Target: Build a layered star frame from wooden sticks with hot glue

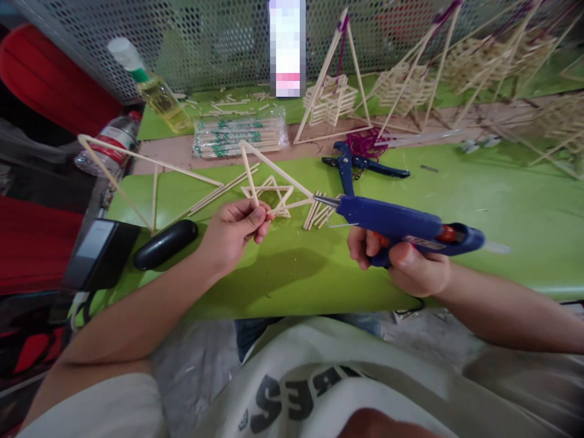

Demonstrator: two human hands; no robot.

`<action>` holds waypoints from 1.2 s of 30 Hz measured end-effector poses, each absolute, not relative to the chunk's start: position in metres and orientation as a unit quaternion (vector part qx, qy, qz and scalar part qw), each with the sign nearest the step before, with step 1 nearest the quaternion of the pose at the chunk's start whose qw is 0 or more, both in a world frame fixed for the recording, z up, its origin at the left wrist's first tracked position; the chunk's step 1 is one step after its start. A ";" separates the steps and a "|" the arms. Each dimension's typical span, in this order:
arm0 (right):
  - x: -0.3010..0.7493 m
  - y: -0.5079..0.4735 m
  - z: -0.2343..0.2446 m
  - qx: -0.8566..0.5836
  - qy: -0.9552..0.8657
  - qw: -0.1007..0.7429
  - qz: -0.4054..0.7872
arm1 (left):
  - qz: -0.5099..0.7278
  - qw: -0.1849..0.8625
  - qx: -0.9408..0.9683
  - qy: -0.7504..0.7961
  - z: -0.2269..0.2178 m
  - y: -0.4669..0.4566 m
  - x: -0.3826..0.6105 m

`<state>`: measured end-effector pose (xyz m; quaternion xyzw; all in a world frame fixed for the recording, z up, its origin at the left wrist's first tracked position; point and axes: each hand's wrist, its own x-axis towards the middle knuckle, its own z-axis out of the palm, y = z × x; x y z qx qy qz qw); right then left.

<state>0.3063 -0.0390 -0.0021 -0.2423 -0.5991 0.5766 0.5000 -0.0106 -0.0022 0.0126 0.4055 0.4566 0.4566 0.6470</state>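
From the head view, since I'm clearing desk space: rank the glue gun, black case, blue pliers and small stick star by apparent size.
1. glue gun, though nearest the camera
2. blue pliers
3. black case
4. small stick star
Pliers and case look close; unsure.

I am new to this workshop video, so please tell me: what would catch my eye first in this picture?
First comes the blue glue gun gripped in the right hand, its nozzle aimed at a wooden stick frame that the left hand pinches over the green table. Behind it, a stick star lies flat on the table. Farther back, finished stick pyramids stand in a row against the mesh wall.
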 end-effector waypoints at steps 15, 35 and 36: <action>0.305 -0.037 0.001 -0.236 -0.608 0.486 0.581 | 0.459 0.651 0.395 0.458 0.014 -0.002 -0.008; 0.306 -0.035 -0.001 -0.228 -0.604 0.495 0.581 | 0.462 0.656 0.388 0.454 0.014 -0.002 -0.009; 0.306 -0.036 -0.001 -0.230 -0.603 0.496 0.581 | 0.461 0.656 0.389 0.453 0.013 -0.002 -0.009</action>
